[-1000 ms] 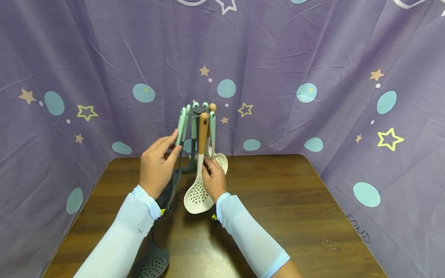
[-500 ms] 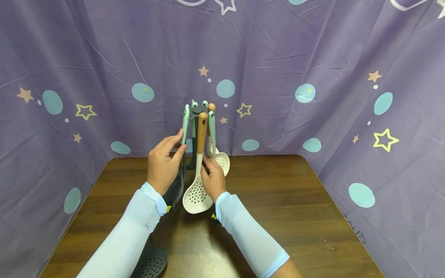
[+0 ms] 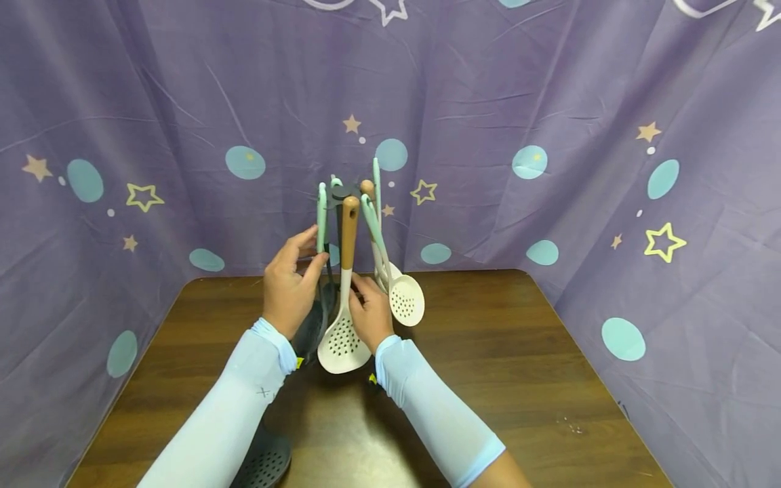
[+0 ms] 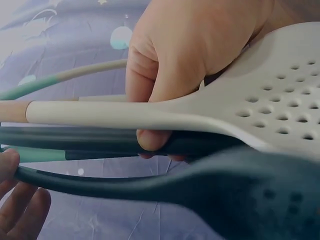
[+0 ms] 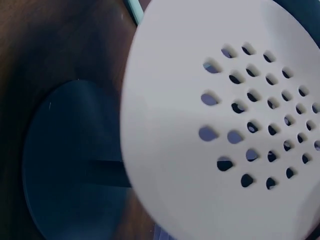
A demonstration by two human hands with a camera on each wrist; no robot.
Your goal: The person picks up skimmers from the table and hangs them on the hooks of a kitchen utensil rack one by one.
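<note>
A dark utensil stand stands upright near the back of the table, hung round with mint- and wood-handled kitchen utensils. My right hand grips its pole low down, behind a white slotted spoon with a wooden handle; the thumb shows curled round the dark pole in the left wrist view. My left hand pinches the mint handle of a dark spoon, in which a few holes faintly show. A white skimmer with a mint handle hangs tilted at the right.
Partly under my left forearm, a dark perforated utensil lies on the wooden table. The stand's dark round base shows below the white spoon. A purple curtain hangs behind and at both sides.
The mint-handled utensils have shifted round the stand, and the white skimmer has swung outward to the right. My left hand moved slightly right with its handle; my right hand has kept its grip.
</note>
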